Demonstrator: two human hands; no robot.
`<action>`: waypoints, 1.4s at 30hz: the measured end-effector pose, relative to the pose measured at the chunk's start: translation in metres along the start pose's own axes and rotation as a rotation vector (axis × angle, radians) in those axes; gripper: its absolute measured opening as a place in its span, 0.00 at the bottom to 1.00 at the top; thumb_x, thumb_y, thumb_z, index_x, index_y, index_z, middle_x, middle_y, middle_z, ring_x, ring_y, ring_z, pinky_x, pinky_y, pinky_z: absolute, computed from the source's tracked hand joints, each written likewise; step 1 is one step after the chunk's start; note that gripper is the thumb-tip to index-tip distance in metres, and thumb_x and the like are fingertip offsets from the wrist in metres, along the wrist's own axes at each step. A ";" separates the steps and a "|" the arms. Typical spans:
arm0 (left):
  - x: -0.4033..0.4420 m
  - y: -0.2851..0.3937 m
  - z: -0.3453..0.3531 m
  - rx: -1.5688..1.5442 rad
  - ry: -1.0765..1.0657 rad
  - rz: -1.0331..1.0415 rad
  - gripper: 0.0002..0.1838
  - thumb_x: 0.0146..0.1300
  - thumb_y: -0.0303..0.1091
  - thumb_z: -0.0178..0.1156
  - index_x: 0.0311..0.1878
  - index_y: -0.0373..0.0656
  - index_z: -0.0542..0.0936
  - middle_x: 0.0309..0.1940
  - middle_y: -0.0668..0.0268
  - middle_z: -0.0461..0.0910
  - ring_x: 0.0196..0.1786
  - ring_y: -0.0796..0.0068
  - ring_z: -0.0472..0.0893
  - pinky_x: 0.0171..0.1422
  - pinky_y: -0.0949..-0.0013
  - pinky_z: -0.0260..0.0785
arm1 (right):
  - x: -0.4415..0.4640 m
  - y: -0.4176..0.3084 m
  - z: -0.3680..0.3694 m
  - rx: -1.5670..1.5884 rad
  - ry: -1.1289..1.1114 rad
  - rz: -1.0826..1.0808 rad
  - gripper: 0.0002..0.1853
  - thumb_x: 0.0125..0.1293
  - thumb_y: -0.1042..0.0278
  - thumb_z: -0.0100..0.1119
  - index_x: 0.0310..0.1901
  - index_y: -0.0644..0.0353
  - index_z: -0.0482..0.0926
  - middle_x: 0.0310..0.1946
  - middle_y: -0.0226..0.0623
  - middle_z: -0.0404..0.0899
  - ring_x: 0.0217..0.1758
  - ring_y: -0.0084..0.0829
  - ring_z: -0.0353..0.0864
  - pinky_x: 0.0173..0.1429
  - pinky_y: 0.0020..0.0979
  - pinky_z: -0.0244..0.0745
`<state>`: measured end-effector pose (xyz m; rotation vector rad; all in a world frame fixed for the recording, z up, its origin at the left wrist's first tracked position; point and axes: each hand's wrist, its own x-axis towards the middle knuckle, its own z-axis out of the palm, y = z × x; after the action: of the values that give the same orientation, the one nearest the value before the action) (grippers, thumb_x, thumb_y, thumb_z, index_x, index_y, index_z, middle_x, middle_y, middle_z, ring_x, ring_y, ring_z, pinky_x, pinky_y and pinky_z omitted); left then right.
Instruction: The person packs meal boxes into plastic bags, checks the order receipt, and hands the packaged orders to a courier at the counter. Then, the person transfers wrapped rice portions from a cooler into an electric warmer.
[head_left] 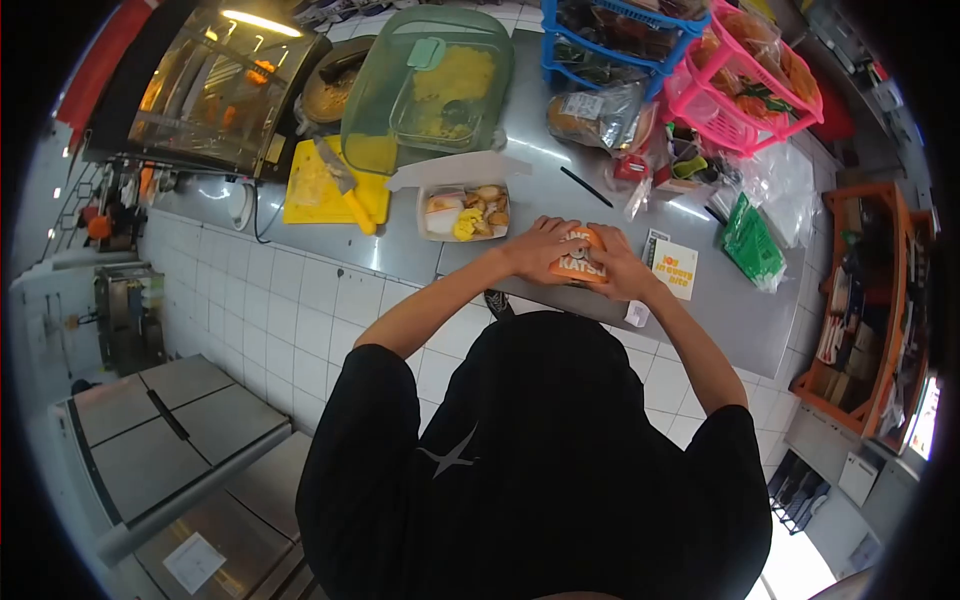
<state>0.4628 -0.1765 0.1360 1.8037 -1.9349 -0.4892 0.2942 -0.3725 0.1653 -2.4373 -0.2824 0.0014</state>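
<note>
Near the front edge of the steel counter, both hands are wrapped round an orange printed package (581, 265) with white letters that include "KATSU". My left hand (540, 248) closes over its left side and my right hand (624, 268) grips the right side. Whether it is a box or a wrapper I cannot tell, as the fingers cover much of it. To the left of my hands stands a white takeaway box (432, 229) with its lid up, holding pieces of food and something yellow. A printed card (677, 268) lies just right of my right hand.
A knife (346, 187) rests on a yellow cutting board (305, 200) beside a large green tub (365, 95). One black stick (586, 187) lies behind my hands. Blue baskets (620, 45), a pink basket (742, 130) and a green packet (748, 245) stand or lie to the right.
</note>
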 end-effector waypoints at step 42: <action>-0.139 -0.154 -0.073 -1.169 0.870 -0.873 0.19 0.64 0.41 0.63 0.56 0.45 0.82 0.51 0.59 0.84 0.45 0.67 0.80 0.44 0.65 0.72 | 0.245 -0.035 0.087 1.362 0.388 0.696 0.10 0.68 0.67 0.58 0.49 0.50 0.80 0.44 0.37 0.87 0.26 0.26 0.77 0.30 0.31 0.75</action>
<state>0.6378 -0.0475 0.1023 1.4654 -0.0745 -0.7038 0.5199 -0.2413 0.1380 -1.0320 0.5848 0.0196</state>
